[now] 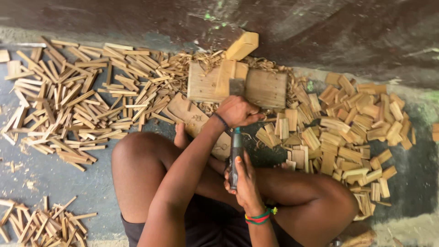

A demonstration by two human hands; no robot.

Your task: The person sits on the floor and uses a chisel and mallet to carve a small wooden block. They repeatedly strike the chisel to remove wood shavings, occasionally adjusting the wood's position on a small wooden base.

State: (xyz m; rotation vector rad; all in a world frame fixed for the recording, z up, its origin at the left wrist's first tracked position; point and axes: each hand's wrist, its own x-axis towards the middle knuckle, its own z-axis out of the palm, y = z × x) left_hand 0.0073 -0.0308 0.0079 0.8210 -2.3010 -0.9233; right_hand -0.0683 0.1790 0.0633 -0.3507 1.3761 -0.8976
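Head view, left hand [238,112]: grip clenched at frame centre, on the near edge of the pale flat wooden block [265,87]; what it holds is hidden.
Right hand [244,180]: below it, grip wrapped round a dark cylindrical tool handle [236,155].
Left of frame: thin wooden sticks [77,100] on the floor.
Right of frame: short wooden blocks [352,128].

Thin wooden sticks [82,100] lie heaped left, short wood blocks [356,128] right, shavings [192,61] behind.
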